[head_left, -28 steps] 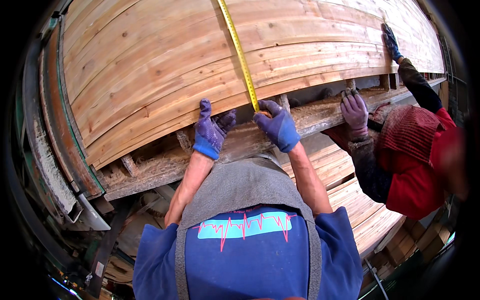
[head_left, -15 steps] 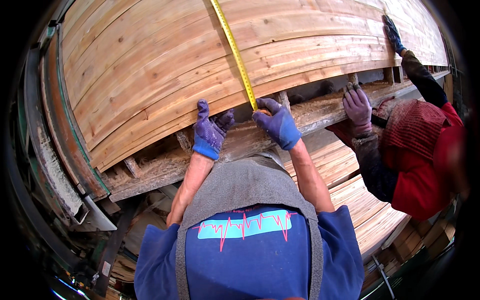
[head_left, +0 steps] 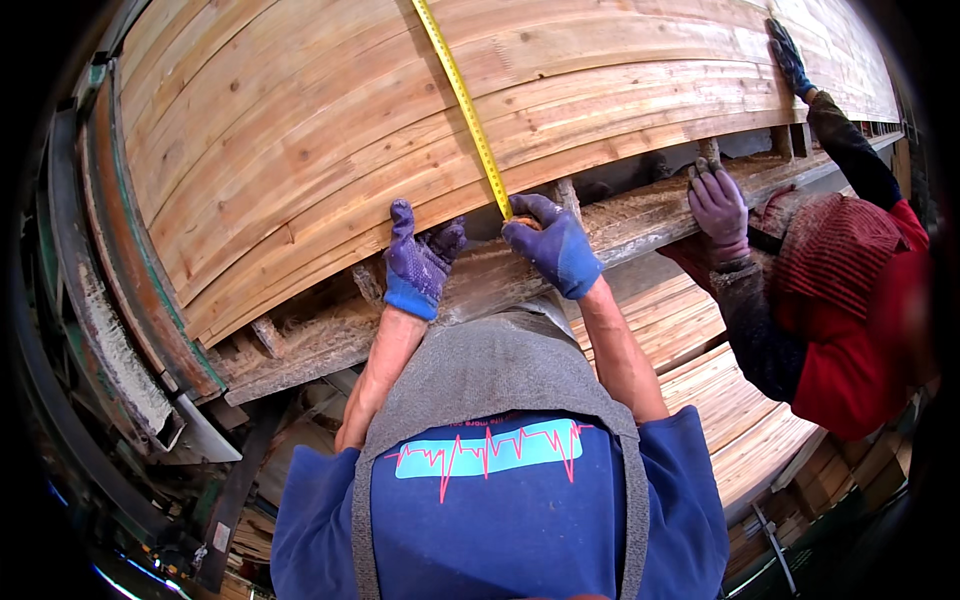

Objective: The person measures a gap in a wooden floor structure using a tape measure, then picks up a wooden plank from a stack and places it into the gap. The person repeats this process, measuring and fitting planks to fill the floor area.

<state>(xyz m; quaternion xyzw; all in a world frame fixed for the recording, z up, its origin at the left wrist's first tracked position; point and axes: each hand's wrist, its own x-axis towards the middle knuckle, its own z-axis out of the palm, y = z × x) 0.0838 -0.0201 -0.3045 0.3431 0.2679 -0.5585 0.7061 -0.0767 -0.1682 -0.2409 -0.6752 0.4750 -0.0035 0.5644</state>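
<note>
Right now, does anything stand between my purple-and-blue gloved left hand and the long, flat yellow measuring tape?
Nothing visible does: only a gap separates the left hand from the near end of the measuring tape, at the gloved right hand. Pale wooden boards lie beneath the tape.

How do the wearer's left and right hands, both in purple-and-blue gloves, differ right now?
The purple-and-blue gloved left hand looks open, thumb raised, with no tape in it; the purple-and-blue gloved right hand is closed on the lower end of the yellow measuring tape.
The left hand's thumb overlaps the front edge of the pale flat wooden boards; the right hand shows just below that edge.
Both wear matching gloves.
</note>
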